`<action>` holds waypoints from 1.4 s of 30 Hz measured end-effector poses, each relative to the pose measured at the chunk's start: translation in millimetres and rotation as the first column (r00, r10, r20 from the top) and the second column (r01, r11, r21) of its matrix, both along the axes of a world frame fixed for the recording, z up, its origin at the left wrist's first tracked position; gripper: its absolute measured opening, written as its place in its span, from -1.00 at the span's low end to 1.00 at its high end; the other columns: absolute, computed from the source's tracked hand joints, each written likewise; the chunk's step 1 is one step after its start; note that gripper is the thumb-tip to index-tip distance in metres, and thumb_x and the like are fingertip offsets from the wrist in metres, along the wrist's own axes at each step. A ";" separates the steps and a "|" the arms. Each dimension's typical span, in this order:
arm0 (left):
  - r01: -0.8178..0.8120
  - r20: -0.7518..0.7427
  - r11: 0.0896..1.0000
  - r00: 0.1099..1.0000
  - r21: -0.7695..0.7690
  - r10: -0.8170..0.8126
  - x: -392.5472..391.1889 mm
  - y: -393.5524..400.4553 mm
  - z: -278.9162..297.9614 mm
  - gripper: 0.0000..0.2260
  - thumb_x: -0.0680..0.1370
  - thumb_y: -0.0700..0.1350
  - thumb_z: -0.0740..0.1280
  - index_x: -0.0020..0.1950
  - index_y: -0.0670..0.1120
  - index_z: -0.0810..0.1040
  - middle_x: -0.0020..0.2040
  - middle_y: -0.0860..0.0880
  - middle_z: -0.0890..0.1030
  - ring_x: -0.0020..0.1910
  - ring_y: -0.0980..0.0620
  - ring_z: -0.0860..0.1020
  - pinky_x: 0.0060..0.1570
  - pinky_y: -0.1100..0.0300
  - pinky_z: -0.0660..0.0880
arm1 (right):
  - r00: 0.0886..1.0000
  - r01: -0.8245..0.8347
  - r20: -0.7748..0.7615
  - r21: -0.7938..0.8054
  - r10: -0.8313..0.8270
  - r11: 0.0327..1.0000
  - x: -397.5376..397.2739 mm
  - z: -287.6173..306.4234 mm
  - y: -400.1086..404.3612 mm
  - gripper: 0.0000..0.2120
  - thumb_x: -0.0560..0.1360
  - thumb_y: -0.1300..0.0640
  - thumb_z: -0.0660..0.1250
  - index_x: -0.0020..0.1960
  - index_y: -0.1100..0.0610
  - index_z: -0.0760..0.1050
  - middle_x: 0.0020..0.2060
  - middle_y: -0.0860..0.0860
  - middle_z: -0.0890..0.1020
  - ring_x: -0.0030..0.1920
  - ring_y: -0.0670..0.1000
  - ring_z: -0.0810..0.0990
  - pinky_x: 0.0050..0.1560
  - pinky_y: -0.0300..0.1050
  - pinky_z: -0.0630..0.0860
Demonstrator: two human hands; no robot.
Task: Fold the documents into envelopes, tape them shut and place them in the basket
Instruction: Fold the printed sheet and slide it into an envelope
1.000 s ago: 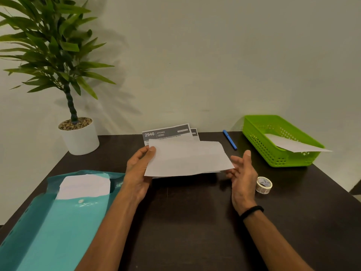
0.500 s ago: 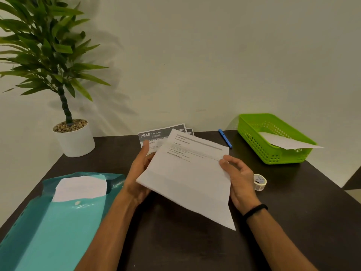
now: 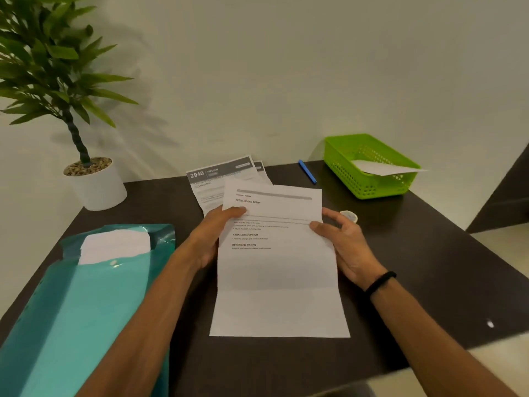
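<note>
A printed white document [image 3: 277, 270] lies unfolded in the middle of the dark table, crease lines across it. My left hand [image 3: 211, 236] pinches its left edge, thumb on top near the upper text. My right hand [image 3: 346, 245] pinches its right edge, thumb on the sheet. A roll of clear tape [image 3: 349, 216] sits just behind my right hand's fingers. The green basket [image 3: 369, 187] stands at the back right with a white envelope [image 3: 383, 169] lying in it. Two more printed sheets [image 3: 220, 181] lie behind the document.
A teal plastic folder [image 3: 77, 308] with white envelopes [image 3: 114, 249] in its mouth covers the left of the table. A potted plant [image 3: 91, 184] stands at the back left. A blue pen [image 3: 307, 171] lies left of the basket. The table's right edge drops off past the basket.
The folded sheet has been opened out to full length and laid flat towards me. My right hand went from open beside it to pinching its right edge.
</note>
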State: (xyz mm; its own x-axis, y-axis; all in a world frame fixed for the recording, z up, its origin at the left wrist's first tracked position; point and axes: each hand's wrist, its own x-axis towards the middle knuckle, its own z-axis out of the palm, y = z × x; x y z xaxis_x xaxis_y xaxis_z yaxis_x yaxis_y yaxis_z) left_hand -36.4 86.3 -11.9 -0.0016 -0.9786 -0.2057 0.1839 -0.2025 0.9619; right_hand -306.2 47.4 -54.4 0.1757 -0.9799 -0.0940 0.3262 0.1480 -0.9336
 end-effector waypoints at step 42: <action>-0.285 0.011 0.938 0.956 -0.197 0.293 -14.6 33.0 -42.9 -0.71 0.65 -0.28 0.32 0.36 -0.09 0.49 0.15 -0.02 0.73 0.07 -0.09 0.72 -0.04 0.01 0.70 | 0.986 0.003 -0.165 -0.094 -0.018 0.996 2.3 1.8 -5.5 -0.70 0.55 0.37 0.42 0.26 0.19 0.57 0.05 0.06 0.78 0.00 0.14 0.77 -0.09 -0.04 0.69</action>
State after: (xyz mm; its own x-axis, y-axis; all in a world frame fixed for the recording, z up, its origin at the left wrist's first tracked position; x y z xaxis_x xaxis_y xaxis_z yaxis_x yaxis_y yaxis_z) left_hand -51.1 119.3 -54.7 0.2915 -0.9565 -0.0092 0.1683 0.0419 0.9848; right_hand -303.9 41.9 -52.6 0.1548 -0.9875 -0.0294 0.1669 0.0555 -0.9844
